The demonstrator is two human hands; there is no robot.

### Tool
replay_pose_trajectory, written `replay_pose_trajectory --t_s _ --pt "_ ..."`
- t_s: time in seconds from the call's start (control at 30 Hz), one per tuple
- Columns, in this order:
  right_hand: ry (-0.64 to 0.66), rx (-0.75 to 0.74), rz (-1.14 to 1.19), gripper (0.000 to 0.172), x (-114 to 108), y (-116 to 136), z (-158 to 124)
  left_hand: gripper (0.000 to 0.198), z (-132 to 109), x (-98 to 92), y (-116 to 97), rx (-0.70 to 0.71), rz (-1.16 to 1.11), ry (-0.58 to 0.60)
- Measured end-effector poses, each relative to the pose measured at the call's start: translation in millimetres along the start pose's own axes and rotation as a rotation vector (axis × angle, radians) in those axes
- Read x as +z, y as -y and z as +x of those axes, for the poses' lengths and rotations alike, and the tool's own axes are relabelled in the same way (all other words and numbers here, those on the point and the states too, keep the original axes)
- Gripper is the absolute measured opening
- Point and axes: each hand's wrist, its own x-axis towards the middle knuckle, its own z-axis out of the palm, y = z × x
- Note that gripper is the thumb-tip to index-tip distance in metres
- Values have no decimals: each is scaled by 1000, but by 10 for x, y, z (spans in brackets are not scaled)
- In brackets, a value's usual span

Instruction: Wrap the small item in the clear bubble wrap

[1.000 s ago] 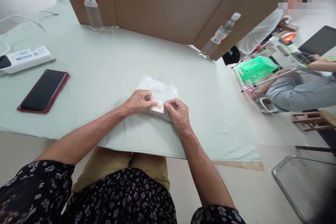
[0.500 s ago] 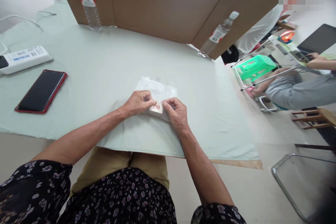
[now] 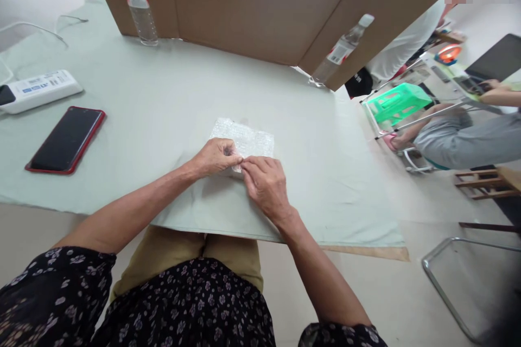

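Note:
A small parcel of clear bubble wrap (image 3: 248, 138) lies on the pale green tablecloth (image 3: 179, 103) near the table's front edge. My left hand (image 3: 215, 158) is closed at its near left side, thumb and forefinger pinching the wrap. My right hand (image 3: 266, 181) is closed too, its fingertips meeting the left thumb at the parcel's near edge. The fingers cover that edge, so exactly what lies between the right fingertips is hard to see. What the wrap encloses cannot be made out.
On the left lie a phone in a red case (image 3: 67, 138) and a white power strip (image 3: 40, 91). Two water bottles (image 3: 138, 5) stand against a cardboard screen (image 3: 244, 5) at the back. Rightward are a green stool (image 3: 401, 103), a seated person (image 3: 468, 135) and a metal chair frame (image 3: 437, 293).
My right hand has moved left and turned over the parcel's near edge, its fingertips now meeting my left thumb. The left hand stays nearly in place.

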Motion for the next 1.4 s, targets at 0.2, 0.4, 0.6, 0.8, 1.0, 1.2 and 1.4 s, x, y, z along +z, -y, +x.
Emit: replay_pose_trajectory --t_s 0.2,0.4,0.6,0.8,1.0,1.2,1.4 --pt "24 15 -55 17 122 -27 -27 22 -15 -251 -101 -39 32 147" --pt "101 43 -41 18 110 -58 -44 19 -130 -501 -29 -188 122 4" --pt "87 14 -78 20 163 -35 -66 50 -364 -522 9 -315 202 -169" --pt "51 -3 -94 23 192 -7 -87 47 -418 -448 -120 -533 77 -136" --pt "91 -8 -126 28 193 1 -85 32 -273 -328 -83 -545 -92 -131" --pt "203 -104 -245 27 122 -8 34 16 -209 -185 -131 -468 -122 -186" --pt "271 -147 -274 22 69 -5 115 5 -167 -90 -243 -438 -251 -117"
